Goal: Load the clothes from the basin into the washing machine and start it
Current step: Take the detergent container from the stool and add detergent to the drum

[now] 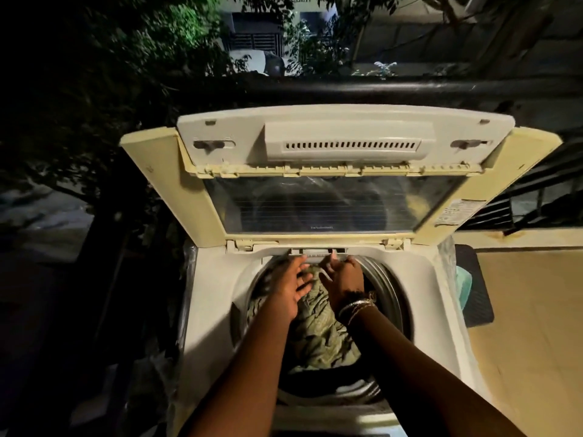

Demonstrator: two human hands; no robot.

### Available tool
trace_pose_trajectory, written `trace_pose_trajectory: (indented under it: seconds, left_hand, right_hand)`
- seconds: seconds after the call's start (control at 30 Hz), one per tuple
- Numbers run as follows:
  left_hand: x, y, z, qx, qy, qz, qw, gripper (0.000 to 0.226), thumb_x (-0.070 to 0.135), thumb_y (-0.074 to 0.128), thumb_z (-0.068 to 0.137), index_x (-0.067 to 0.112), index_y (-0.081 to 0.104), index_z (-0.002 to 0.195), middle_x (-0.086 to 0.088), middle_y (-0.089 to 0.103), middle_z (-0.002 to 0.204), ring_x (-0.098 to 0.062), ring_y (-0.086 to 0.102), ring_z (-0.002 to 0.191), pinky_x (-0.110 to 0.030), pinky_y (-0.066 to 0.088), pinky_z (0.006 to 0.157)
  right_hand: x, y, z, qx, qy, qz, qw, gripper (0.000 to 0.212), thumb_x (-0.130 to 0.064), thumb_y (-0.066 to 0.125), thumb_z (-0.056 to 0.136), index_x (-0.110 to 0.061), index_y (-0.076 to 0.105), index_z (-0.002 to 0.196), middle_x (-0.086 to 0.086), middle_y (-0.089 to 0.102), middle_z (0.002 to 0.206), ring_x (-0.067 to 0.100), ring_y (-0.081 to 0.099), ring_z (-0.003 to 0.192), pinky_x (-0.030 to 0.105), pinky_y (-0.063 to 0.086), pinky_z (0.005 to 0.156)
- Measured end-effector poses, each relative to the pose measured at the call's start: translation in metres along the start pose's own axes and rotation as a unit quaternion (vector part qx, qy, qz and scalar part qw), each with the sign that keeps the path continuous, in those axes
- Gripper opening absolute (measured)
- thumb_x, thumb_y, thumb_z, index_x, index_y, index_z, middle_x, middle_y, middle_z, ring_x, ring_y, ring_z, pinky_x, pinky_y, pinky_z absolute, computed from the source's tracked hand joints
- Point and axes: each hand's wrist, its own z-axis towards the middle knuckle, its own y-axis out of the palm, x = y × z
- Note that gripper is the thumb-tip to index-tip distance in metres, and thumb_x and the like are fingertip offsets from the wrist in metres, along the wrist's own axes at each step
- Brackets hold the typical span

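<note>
A heap of olive-green patterned clothes is seen inside the drum of the top-loading washing machine, filling most of the round opening. Both hands are held over the far part of the heap, near the back rim of the drum. The left hand is spread, its fingers straight and apart, laid against the cloth with nothing gripped. The right hand is reached toward the back edge with the fingers extended; whether cloth is pinched beneath it cannot be told, as the hand is blurred. Bangles are worn on the right wrist. The lid, folded and with a clear window, is stood open behind the drum. A dark railing and foliage are seen beyond the machine.
</note>
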Motion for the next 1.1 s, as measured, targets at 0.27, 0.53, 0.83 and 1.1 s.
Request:
trace_pose_trajectory:
  seconds: [0.27,0.53,0.83,1.1]
  left_hand:
    - [-0.022,-0.027,-0.010,-0.015,-0.013,0.076,0.997,0.034,0.056,0.063,0.092,0.031,0.070,0.113,0.005,0.077,0.112,-0.019,0.071,0.105,-0.041,0.053,0.095]
    - [-0.020,-0.037,-0.006,-0.027,-0.006,0.136,0.990,0.025,0.047,0.056,0.099,0.030,0.064,0.116,0.005,0.074,0.118,-0.019,0.069,0.109,-0.044,0.050,0.099]
    - [-0.030,-0.047,-0.001,-0.003,0.026,0.165,0.986,0.045,0.051,0.064,0.094,0.025,0.055,0.130,-0.002,0.071,0.122,-0.022,0.069,0.105,-0.041,0.050,0.088]
    - [-0.087,-0.051,-0.014,0.019,0.091,0.250,0.964,0.041,0.048,0.080,0.080,0.029,0.063,0.113,-0.008,0.073,0.112,-0.022,0.071,0.093,-0.025,0.056,0.062]
  right_hand:
    - [0.019,-0.025,-0.020,0.010,-0.041,-0.024,0.999,0.038,-0.004,0.054,0.096,-0.012,0.052,0.134,0.009,0.070,0.095,0.024,0.067,0.090,0.039,0.055,0.074]
    - [0.029,-0.039,-0.026,-0.001,-0.120,-0.220,0.968,0.043,-0.001,0.067,0.091,-0.030,0.063,0.122,0.004,0.051,0.147,0.021,0.067,0.114,0.041,0.059,0.090]
    - [0.013,-0.054,-0.029,0.022,-0.025,-0.109,0.994,0.052,0.014,0.051,0.093,-0.019,0.050,0.134,0.011,0.066,0.111,0.021,0.066,0.084,0.036,0.055,0.068]
    - [0.007,-0.118,-0.060,0.042,-0.114,-0.247,0.961,0.049,-0.004,0.067,0.094,-0.011,0.052,0.139,0.005,0.071,0.101,0.024,0.067,0.087,0.040,0.055,0.076]
